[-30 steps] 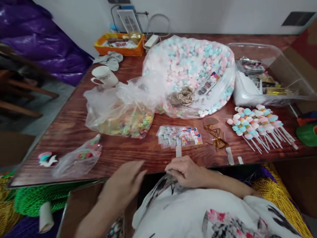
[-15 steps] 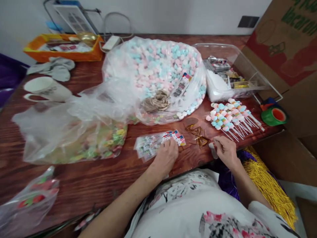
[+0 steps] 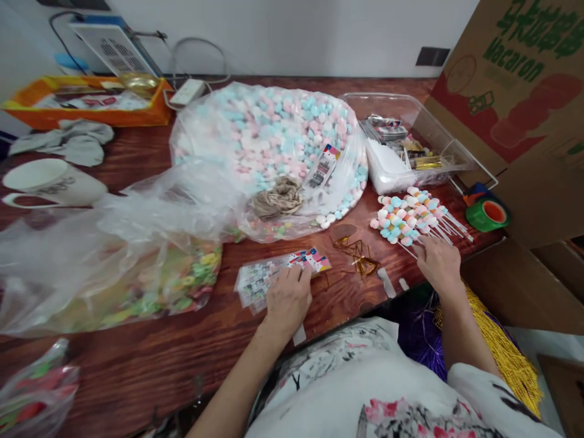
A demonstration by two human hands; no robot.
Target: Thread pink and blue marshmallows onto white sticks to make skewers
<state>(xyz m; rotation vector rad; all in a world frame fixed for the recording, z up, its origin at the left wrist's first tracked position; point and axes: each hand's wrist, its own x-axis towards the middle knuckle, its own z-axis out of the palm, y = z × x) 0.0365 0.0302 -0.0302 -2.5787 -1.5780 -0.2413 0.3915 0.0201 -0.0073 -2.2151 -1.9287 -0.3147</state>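
My left hand (image 3: pixel 288 298) rests on a fanned stack of small clear printed packets (image 3: pixel 255 281), fingers bent and slightly apart over their colourful header ends. My right hand (image 3: pixel 440 264) reaches the white sticks of a pile of marshmallow skewers (image 3: pixel 401 219), with thumb and fingers apart at the sticks; the fingertips are partly hidden. Gold twist ties (image 3: pixel 362 264) lie loose between the two hands. Close to the table's front edge is a whitish strip (image 3: pixel 386 283).
Behind lies a big bag of pastel marshmallows (image 3: pixel 274 134), with a bag of gummy candy (image 3: pixel 182 286) to its left. A clear plastic bin (image 3: pixel 392 176), green tape roll (image 3: pixel 486 216) and cardboard box (image 3: pixel 515 91) stand right. A mug (image 3: pixel 55 182) and orange tray (image 3: pixel 155 112) are left.
My right hand has moved from beside the twist ties, away from the whitish strip, to the skewer sticks. My left hand stays over the packets. The view has shifted slightly.
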